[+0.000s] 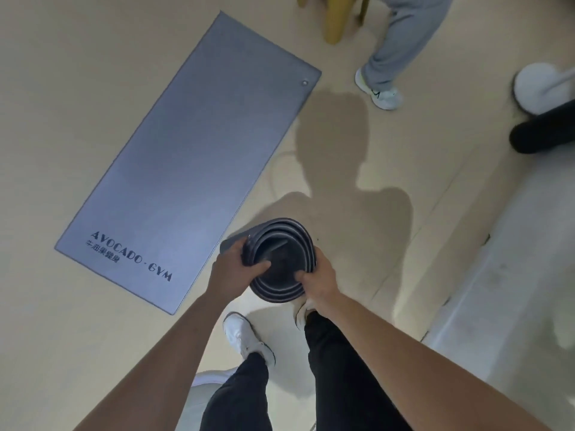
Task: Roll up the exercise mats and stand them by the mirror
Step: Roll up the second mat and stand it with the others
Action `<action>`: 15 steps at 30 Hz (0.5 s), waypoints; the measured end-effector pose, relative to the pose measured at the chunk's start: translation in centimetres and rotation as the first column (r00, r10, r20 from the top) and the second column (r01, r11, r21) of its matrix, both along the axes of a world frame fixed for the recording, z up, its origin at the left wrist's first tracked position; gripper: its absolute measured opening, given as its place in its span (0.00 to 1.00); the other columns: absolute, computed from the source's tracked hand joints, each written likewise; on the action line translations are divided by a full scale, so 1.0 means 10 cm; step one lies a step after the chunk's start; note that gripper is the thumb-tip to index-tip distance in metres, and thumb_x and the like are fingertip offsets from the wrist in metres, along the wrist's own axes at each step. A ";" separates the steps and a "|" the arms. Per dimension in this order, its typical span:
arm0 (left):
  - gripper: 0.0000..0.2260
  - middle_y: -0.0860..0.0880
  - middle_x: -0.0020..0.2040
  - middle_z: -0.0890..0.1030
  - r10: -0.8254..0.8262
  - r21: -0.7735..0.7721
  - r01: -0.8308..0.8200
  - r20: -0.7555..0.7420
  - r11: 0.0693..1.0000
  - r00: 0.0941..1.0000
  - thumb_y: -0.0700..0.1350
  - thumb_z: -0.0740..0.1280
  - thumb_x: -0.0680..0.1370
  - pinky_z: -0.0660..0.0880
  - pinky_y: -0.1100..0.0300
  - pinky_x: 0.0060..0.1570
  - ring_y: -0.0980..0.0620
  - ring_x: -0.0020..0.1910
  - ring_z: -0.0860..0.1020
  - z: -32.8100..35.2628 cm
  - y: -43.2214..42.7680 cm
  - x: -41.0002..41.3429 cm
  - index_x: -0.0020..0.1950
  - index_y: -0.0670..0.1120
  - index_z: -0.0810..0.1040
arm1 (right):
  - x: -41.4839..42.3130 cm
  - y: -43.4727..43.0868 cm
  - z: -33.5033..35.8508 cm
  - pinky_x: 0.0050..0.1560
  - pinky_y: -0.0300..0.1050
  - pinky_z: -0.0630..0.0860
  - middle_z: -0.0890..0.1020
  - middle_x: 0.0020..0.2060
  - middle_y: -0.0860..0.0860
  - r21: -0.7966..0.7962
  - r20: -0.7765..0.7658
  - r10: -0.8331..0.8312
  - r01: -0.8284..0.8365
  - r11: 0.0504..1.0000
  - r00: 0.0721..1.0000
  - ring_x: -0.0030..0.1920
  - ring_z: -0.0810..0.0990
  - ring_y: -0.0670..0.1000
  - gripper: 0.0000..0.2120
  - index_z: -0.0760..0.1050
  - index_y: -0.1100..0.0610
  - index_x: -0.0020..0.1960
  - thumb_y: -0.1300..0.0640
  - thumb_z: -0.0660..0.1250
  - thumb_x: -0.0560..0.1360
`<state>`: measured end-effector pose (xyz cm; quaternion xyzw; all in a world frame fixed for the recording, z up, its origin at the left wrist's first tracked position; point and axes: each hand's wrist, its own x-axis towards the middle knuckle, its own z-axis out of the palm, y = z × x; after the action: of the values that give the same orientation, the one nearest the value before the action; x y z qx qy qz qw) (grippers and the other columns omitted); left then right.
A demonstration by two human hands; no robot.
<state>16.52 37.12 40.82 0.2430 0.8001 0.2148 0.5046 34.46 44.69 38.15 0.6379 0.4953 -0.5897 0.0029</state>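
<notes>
A rolled grey exercise mat (281, 244) stands upright in front of my feet, and I look down into its loose spiral end. My left hand (236, 269) grips the roll's left rim, thumb inside the coil. My right hand (320, 276) grips the right rim, thumb over the layers. A second grey mat (186, 157) printed AVOCADO-GYM lies flat and unrolled on the floor to the left, its near right edge next to the roll.
Another person's leg in grey trousers and a white shoe (381, 94) stands at the top right beside a yellow stool leg (336, 20). A white round base (538, 85) and a black object (544, 132) sit at the right edge. A paler floor strip (513, 275) runs along the right.
</notes>
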 end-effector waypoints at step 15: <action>0.26 0.61 0.48 0.81 -0.490 0.062 0.488 0.014 0.871 0.872 0.44 0.74 0.74 0.78 0.58 0.49 0.56 0.47 0.82 1.15 2.54 1.95 0.71 0.52 0.76 | 2.26 1.78 1.43 0.37 0.58 0.86 0.84 0.50 0.52 -0.038 -0.068 -0.471 0.470 0.882 0.879 0.47 0.86 0.58 0.28 0.74 0.35 0.57 0.69 0.66 0.73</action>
<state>35.98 62.52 52.33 0.4484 0.6989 0.1062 0.5470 57.06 62.53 52.49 0.7163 0.3192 -0.6015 -0.1523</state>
